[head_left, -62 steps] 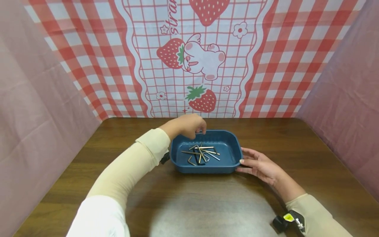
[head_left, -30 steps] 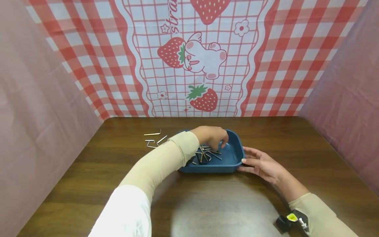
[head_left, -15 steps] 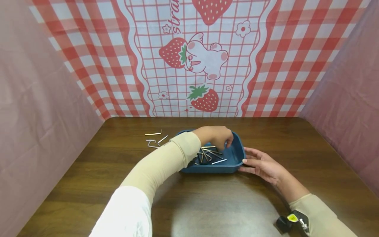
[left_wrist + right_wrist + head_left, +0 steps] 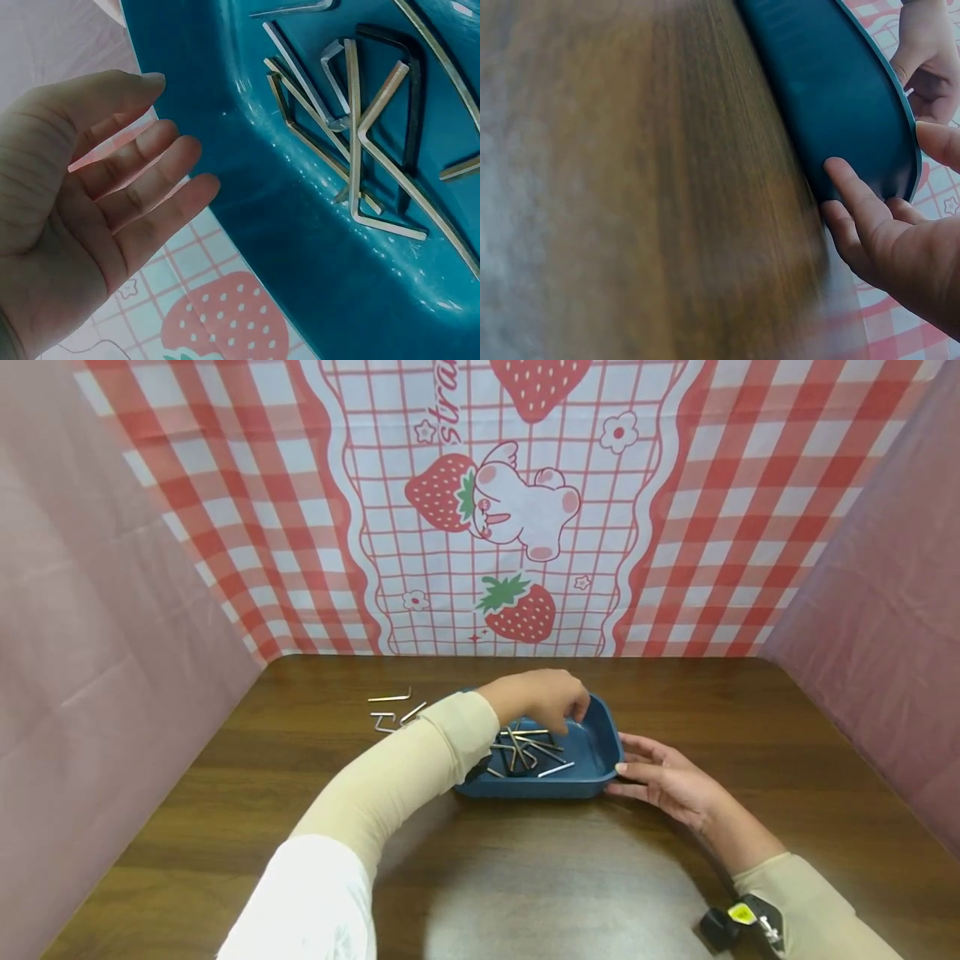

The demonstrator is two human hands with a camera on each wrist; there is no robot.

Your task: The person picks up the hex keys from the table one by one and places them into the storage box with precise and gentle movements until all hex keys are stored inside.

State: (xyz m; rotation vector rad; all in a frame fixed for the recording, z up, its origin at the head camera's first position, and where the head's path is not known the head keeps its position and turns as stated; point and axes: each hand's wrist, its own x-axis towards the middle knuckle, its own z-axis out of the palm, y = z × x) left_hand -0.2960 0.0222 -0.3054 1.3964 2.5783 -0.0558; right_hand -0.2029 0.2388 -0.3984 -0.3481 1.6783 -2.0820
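- Several hex keys (image 4: 355, 135) are contained in the blue tray (image 4: 540, 788), crossed over one another in a loose heap; a black key (image 4: 415, 112) is noted among the metallic ones, and one silver key (image 4: 556, 770) is laid toward the near right.
- A few loose keys (image 4: 387, 699) are found on the wooden table (image 4: 525, 885), left of the tray; more may be covered by the left sleeve (image 4: 375, 785).
- Work is judged to be partway: keys are split between tray and table, and neither group is lined up. The direction of any transfer cannot be established, so what is left cannot be counted.
- The left hand (image 4: 551, 696) is held raised at the tray's far right part. Its fingers are loosely bent, the thumb is kept apart, and no key is seen in its grasp; a small pale tip (image 4: 909, 92) beside it cannot be identified.
- The tray's right end is gripped by the right hand (image 4: 667, 783), with the thumb placed at the rim and fingers set against the outer wall.
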